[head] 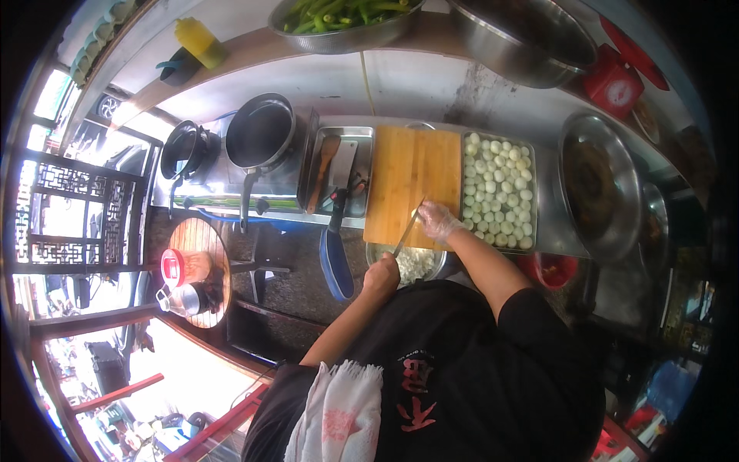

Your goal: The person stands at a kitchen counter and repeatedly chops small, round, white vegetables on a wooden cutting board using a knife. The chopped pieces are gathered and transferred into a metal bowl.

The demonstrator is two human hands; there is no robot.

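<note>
My left hand (382,271) grips the handle of a knife (407,234), whose narrow blade slants up over the near edge of the bamboo cutting board (413,167). My right hand (439,220), in a clear plastic glove, rests at the board's lower right part. Its fingertips hold a small pale food piece (415,214) close to the blade; the fingers partly hide it. Below the board's near edge, a metal bowl (441,267) holds white chopped pieces (417,263). Right of the board lies a metal tray (535,173) with many pale greenish-white balls (491,186).
Left of the board, a metal tray (359,134) holds a cleaver (344,161) and a wooden spatula (326,159). A blue-bodied pan (336,263) juts toward me. Two dark pans (260,130) sit on the stove. A large metal basin (600,173) stands far right; a red bowl (553,270) sits lower.
</note>
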